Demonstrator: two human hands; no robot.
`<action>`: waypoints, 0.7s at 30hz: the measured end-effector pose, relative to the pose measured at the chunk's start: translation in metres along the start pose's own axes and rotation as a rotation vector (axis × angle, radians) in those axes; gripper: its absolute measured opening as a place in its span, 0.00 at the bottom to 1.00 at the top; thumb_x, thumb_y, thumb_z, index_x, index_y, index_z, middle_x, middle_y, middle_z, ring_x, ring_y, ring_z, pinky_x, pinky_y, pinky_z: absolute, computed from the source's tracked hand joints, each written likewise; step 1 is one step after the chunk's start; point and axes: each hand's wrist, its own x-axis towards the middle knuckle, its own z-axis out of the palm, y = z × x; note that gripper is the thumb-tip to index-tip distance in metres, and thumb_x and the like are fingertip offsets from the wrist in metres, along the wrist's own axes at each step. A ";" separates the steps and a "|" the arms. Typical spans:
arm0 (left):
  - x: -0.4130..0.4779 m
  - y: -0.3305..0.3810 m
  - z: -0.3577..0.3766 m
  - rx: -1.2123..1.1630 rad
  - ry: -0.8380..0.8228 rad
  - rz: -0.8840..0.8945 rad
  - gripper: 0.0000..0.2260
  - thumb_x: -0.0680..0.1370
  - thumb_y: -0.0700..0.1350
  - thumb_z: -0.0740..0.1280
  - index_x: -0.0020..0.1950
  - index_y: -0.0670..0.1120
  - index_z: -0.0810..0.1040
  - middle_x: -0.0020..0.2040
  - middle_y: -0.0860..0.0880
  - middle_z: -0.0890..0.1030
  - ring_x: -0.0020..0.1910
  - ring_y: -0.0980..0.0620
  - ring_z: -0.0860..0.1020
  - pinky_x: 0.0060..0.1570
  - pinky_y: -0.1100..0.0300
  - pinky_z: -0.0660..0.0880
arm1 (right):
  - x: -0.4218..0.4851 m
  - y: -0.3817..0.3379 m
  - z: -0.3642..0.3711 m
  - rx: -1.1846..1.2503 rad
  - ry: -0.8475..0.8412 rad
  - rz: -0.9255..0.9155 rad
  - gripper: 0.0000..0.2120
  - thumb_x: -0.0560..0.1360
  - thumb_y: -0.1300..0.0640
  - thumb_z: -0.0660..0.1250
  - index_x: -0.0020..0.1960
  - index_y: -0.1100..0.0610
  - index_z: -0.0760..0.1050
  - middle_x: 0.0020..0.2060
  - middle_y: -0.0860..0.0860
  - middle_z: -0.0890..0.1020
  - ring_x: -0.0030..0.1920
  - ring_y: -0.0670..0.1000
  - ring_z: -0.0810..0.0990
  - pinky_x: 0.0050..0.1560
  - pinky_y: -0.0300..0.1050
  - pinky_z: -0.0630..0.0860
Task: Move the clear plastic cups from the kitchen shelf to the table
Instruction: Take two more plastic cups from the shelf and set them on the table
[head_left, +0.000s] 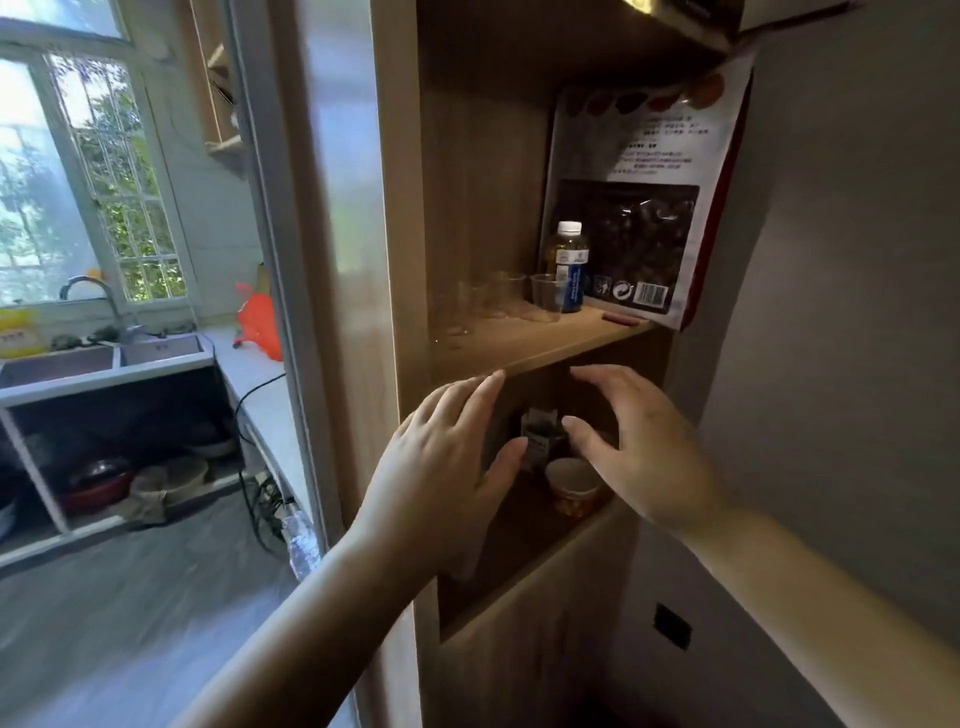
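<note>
Several clear plastic cups (548, 297) stand in a loose row on a wooden shelf (530, 345) inside a tall cabinet; the ones toward the left are faint and hard to make out. My left hand (441, 467) is raised just below the shelf's front edge, fingers spread, holding nothing. My right hand (634, 441) hovers beside it, also spread and empty, in front of the compartment below. Neither hand touches a cup. No table shows in this view.
A small bottle (567, 262) and a large food bag (639, 208) stand behind the cups. The lower compartment holds a paper cup (571, 486) and a small box (537, 439). A sink (104, 358), counter and window lie to the left.
</note>
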 end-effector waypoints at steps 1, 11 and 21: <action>0.010 0.001 0.010 0.001 -0.005 0.000 0.26 0.76 0.59 0.55 0.72 0.49 0.60 0.68 0.50 0.70 0.68 0.52 0.65 0.65 0.54 0.65 | 0.010 0.012 0.001 0.009 -0.012 -0.011 0.20 0.74 0.48 0.65 0.64 0.47 0.67 0.56 0.37 0.70 0.57 0.35 0.65 0.49 0.23 0.61; 0.142 -0.009 0.086 0.150 0.077 -0.144 0.27 0.77 0.55 0.58 0.73 0.46 0.59 0.72 0.46 0.64 0.70 0.49 0.60 0.68 0.56 0.56 | 0.126 0.146 0.004 0.083 -0.091 -0.159 0.20 0.74 0.49 0.65 0.65 0.50 0.68 0.61 0.46 0.75 0.62 0.44 0.69 0.59 0.38 0.65; 0.208 -0.051 0.110 0.462 0.090 -0.410 0.25 0.76 0.53 0.60 0.72 0.48 0.60 0.73 0.48 0.63 0.71 0.49 0.59 0.65 0.52 0.61 | 0.229 0.215 0.057 0.072 -0.195 -0.243 0.25 0.74 0.48 0.64 0.69 0.51 0.63 0.66 0.48 0.70 0.65 0.47 0.65 0.61 0.43 0.65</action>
